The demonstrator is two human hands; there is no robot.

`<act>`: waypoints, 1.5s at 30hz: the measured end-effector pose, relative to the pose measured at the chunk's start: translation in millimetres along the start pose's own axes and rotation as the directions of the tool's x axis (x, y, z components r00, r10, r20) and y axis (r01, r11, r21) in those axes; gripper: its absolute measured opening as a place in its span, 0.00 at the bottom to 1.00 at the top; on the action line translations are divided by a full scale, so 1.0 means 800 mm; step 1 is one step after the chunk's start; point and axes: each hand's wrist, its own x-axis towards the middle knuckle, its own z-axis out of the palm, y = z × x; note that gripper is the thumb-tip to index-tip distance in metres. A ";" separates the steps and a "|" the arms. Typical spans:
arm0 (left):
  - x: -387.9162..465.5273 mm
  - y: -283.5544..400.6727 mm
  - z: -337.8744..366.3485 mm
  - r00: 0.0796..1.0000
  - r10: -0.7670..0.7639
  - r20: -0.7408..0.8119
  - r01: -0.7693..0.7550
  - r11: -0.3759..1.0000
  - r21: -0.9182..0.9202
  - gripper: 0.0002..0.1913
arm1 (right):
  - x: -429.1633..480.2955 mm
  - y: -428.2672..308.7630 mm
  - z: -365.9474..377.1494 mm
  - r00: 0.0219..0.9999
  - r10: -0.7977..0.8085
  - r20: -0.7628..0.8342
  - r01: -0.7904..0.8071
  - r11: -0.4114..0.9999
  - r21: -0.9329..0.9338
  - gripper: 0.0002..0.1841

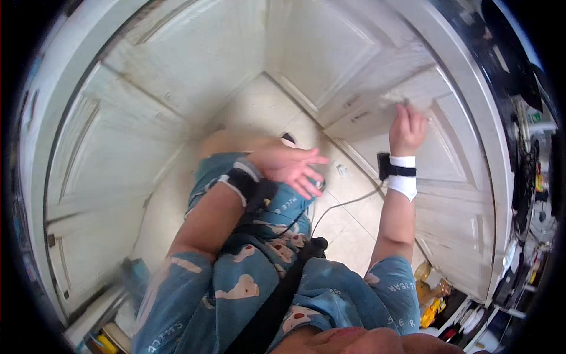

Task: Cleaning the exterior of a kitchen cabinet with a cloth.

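My left hand [294, 170] is spread open with nothing in it, in front of my lap. It wears a black and white wrist wrap with a dark device. Out to the right, my right hand [407, 126] has its fingers bunched at the white panelled cabinet door [446, 137]. A small greyish thing shows at its fingertips, too blurred to name; whether it is gripped is unclear. A white wrist band [402, 177] with a black strap and a black box circles that wrist, and a thin cable runs from the box towards my body.
White panelled doors [128, 146] stand to the left and meet others at a corner ahead. Pale floor tiles [342, 221] lie below. Cluttered shelves with a yellow item [432, 313] are at lower right; a blue-green object [135, 276] is at lower left.
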 end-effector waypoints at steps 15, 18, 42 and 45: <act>-0.004 0.015 0.011 0.980 -0.184 0.070 0.170 0.971 0.169 0.34 | 0.009 0.034 -0.064 0.999 0.033 -0.040 -0.040 0.986 -0.165 0.14; -0.005 0.007 0.016 0.999 -0.031 0.009 0.030 0.993 0.111 0.32 | -0.025 0.037 -0.031 0.997 -0.053 0.049 0.059 0.989 -0.134 0.16; 0.014 0.012 0.025 0.984 0.152 -0.098 -0.152 0.988 0.007 0.30 | -0.104 0.092 -0.143 0.893 0.425 -0.147 -0.446 0.797 -0.408 0.09; 0.017 0.014 0.028 0.986 0.121 -0.111 -0.115 0.992 0.054 0.32 | -0.093 0.065 -0.108 0.793 0.505 -0.342 -0.600 0.745 -0.291 0.10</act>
